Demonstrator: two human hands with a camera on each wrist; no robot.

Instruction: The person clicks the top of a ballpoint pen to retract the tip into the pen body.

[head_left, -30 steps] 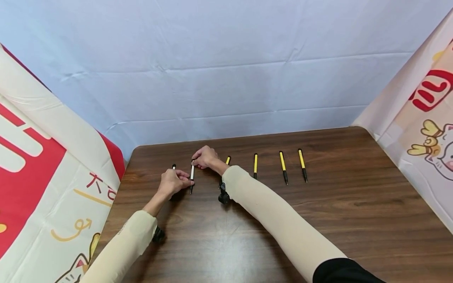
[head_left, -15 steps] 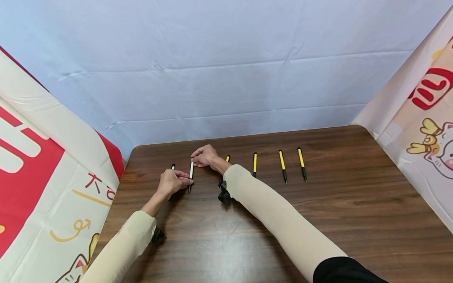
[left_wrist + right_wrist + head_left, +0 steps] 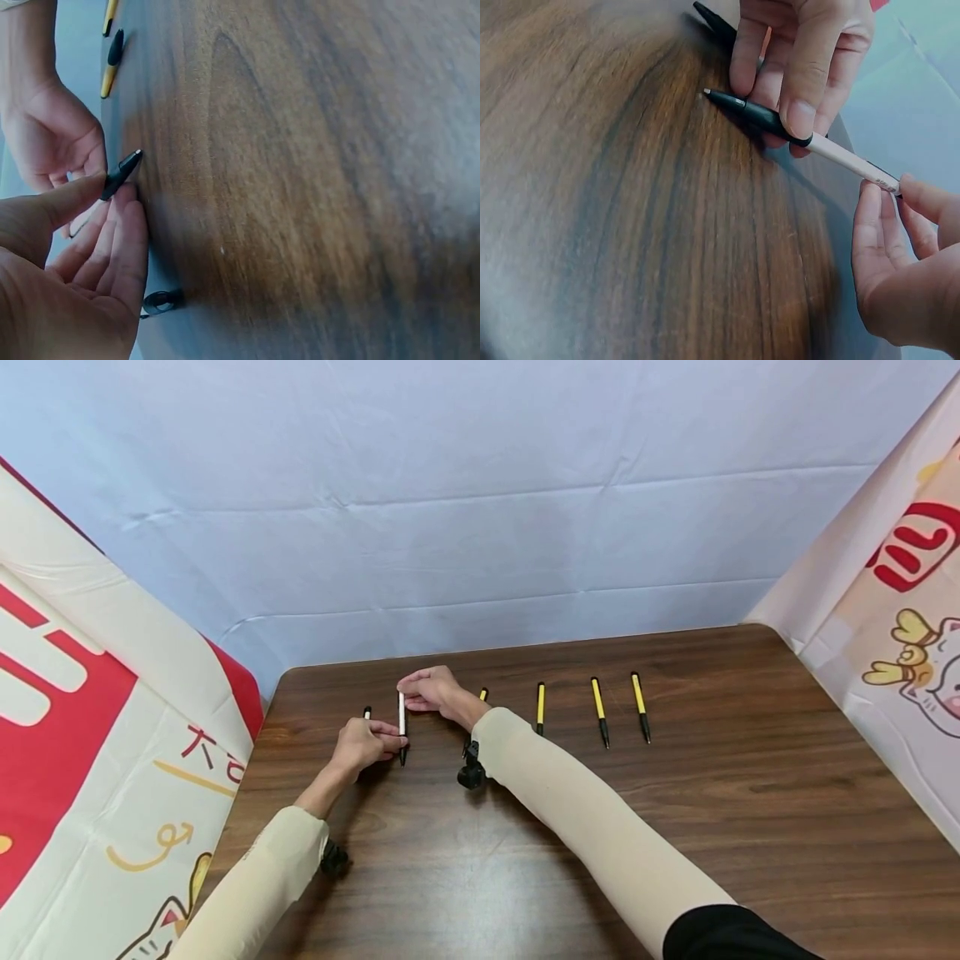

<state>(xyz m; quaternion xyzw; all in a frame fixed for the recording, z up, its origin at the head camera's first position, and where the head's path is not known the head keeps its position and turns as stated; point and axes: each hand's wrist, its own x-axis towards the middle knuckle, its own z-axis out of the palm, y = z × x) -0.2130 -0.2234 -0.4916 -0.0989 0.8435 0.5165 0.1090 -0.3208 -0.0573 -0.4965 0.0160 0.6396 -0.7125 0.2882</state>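
A white ballpoint pen with a black grip [image 3: 402, 714] is held between both hands at the table's left side. My left hand [image 3: 363, 745] pinches its black grip near the tip, thumb on top in the right wrist view. At the other end, my right hand [image 3: 437, 691] pinches the pen's top between thumb and fingers. A second white pen [image 3: 367, 713] lies just left, mostly hidden behind the left hand; its black tip end [image 3: 714, 22] shows in the right wrist view. One yellow pen [image 3: 483, 694] is partly covered by the right wrist.
Right of the arms, a yellow-and-black pen [image 3: 541, 706], another yellow pen [image 3: 600, 712] and a third yellow pen [image 3: 641, 708] lie in a row on the brown wooden table [image 3: 720, 827]. A pale cloth [image 3: 480, 543] hangs behind the table, with printed cloths at both sides.
The held white pen has shifted slightly left and away from me, with the right hand's fingers moving along with it. Both hands keep their hold. The other pens stay put.
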